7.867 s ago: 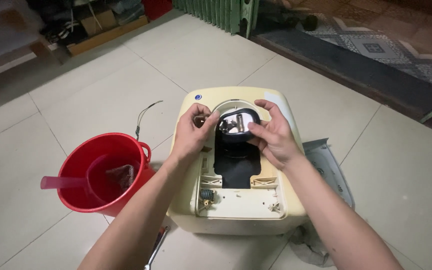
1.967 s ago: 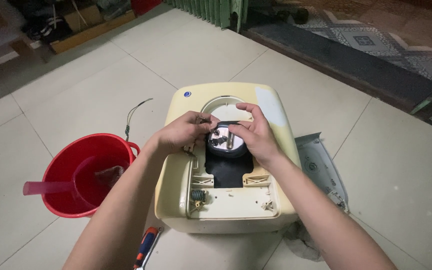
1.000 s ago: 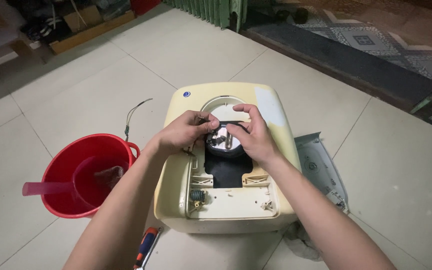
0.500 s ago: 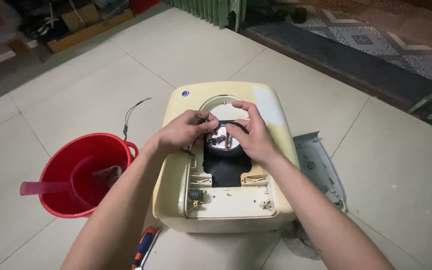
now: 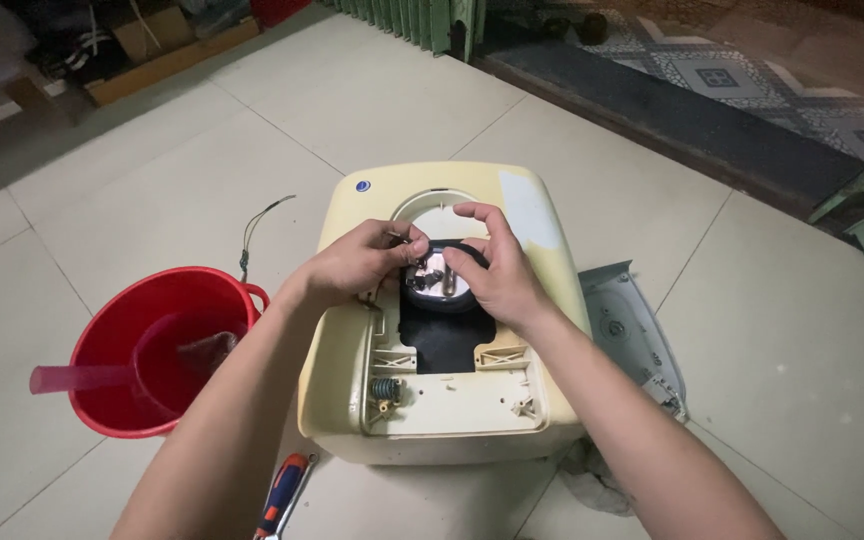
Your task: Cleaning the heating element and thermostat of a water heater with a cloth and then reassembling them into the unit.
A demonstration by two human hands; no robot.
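Head view: a pale yellow heater (image 5: pixel 452 400) lies on its back on the tiled floor (image 5: pixel 152 190), its cover off so a dark opening shows in the middle. At the upper end of that opening sits a round metal flange (image 5: pixel 439 280) ringed with black rubber. Both hands meet over it. The left hand (image 5: pixel 362 262) comes in from the heater's left edge with thumb and fingertips pinched on something small at the flange's upper left; what it pinches is too small to tell. The right hand (image 5: pixel 497 270) arches over the flange from the right, fingers curled on its black rim, index finger raised toward the pale ring above. The two hands are close together, almost touching. Near the heater's lower left corner a small green spring part (image 5: pixel 385 390) sits in the plastic frame. On the floor left of the heater stands a red bucket (image 5: pixel 122 380) with a red scoop (image 5: pixel 102 375) lying in it. A thin wire (image 5: pixel 257 225) lies on the floor above the bucket. A screwdriver (image 5: pixel 282 495) with a red and blue handle lies by the heater's lower left corner. The grey cover (image 5: pixel 632 335) lies on the floor just right of the heater.
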